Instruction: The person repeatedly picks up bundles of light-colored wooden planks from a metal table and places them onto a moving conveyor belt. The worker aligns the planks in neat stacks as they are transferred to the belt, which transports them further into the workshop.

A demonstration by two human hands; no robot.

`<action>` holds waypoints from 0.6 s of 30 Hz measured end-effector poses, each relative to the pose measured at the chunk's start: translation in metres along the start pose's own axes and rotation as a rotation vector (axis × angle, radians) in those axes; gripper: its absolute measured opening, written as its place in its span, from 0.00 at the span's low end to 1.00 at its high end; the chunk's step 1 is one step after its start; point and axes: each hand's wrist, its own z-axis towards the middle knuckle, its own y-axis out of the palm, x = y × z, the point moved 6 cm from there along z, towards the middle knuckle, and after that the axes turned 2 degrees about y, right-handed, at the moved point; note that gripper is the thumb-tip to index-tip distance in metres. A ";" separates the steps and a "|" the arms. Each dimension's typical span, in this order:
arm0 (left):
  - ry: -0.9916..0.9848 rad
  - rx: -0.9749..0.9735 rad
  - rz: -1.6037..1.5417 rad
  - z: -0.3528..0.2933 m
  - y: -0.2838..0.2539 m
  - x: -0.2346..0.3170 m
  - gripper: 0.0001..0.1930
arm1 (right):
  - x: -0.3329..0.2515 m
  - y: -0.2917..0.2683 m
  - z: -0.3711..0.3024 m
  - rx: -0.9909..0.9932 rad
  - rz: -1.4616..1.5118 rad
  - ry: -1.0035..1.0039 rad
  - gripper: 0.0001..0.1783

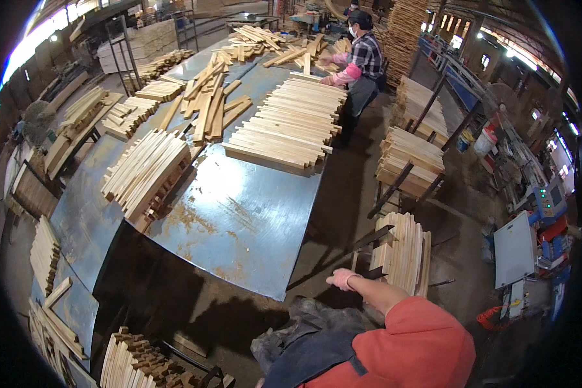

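My right hand (344,279), in a pink glove, reaches forward from a red-orange sleeve. Its fingers look curled, and whatever may be inside them is too small to make out. Close beside it, dark metal bars (366,240) run by a stack of pale wooden strips (399,258). My left hand is out of sight. Below me shows a dark apron (310,362). Ahead, a metal-topped table (246,220) carries a wide row of wooden strips (288,119) and a thicker stack of strips (150,165) at its left.
Across the table a masked co-worker (363,58) in pink gloves handles loose strips (207,103). More stacked wood (410,158) stands between metal posts on the right. A strip stack (132,362) sits at lower left. A machine with a control box (549,200) is far right.
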 end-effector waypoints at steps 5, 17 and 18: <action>0.317 -0.064 -0.122 0.040 0.059 0.182 0.22 | 0.028 -0.102 0.059 0.135 0.284 0.013 0.34; 0.953 -0.166 0.047 -0.169 0.441 0.513 0.19 | 0.038 -0.532 0.254 0.794 0.345 0.063 0.53; 1.046 -0.081 0.074 -0.158 0.467 0.511 0.19 | 0.040 -0.569 0.273 0.827 0.358 0.050 0.52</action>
